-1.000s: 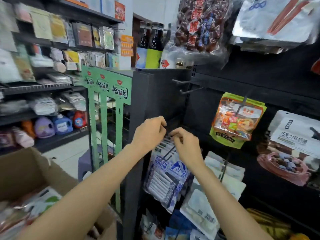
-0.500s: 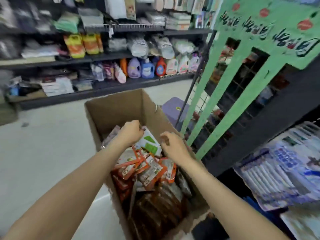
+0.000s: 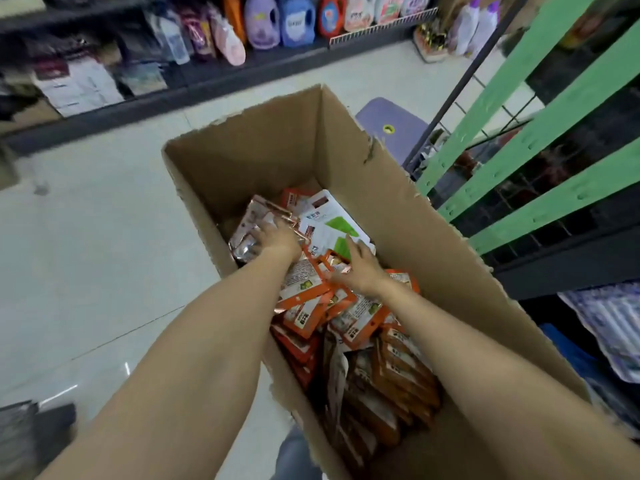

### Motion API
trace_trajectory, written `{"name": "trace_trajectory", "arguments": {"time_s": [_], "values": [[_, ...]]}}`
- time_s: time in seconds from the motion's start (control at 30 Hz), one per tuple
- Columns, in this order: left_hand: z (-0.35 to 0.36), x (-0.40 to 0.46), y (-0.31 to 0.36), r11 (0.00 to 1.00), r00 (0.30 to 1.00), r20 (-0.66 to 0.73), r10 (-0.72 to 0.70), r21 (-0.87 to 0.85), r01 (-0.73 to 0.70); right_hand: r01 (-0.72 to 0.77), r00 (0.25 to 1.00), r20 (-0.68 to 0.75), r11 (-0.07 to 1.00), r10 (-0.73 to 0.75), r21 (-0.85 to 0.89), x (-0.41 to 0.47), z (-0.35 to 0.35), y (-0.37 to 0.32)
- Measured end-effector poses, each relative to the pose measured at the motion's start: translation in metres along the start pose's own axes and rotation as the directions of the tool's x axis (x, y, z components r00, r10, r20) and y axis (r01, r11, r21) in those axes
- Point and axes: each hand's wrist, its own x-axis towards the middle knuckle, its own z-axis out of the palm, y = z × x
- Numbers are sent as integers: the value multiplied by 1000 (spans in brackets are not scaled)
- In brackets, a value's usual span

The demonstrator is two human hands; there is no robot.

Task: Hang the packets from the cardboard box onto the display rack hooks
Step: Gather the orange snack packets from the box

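Cardboard box (image 3: 277, 143) is holding the packets (image 3: 349, 317); we are curling our left hand (image 3: 277, 237) round a silvery packet (image 3: 249, 233) and resting our spread right hand (image 3: 360, 268) on the orange ones.

An open brown cardboard box (image 3: 415, 209) stands on the floor, heaped with orange-edged packets (image 3: 304, 306); a white, green-marked packet (image 3: 332, 223) lies on top, and foil ones (image 3: 256, 230), blurred, sit at the left.
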Motion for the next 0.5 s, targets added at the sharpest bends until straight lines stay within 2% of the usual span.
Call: {"name": "trace_trajectory", "arguments": {"time_s": [0.23,0.33,0.4,0.5], "values": [[-9,-4,-5,997,999,-26,-43,-59,42,-14,1000,25,991,17,-137,1,6,0],[-14,-11,-5,999,979,-199,-45,7,47,-19,999,29,990,23,-137,1,6,0],[-19,-16,-1,998,954,-301,2,53,14,-25,999,30,991,30,-130,2,5,1],[-27,-26,11,994,944,-314,104,59,-90,-20,998,55,995,25,-93,1,1,4]]}}
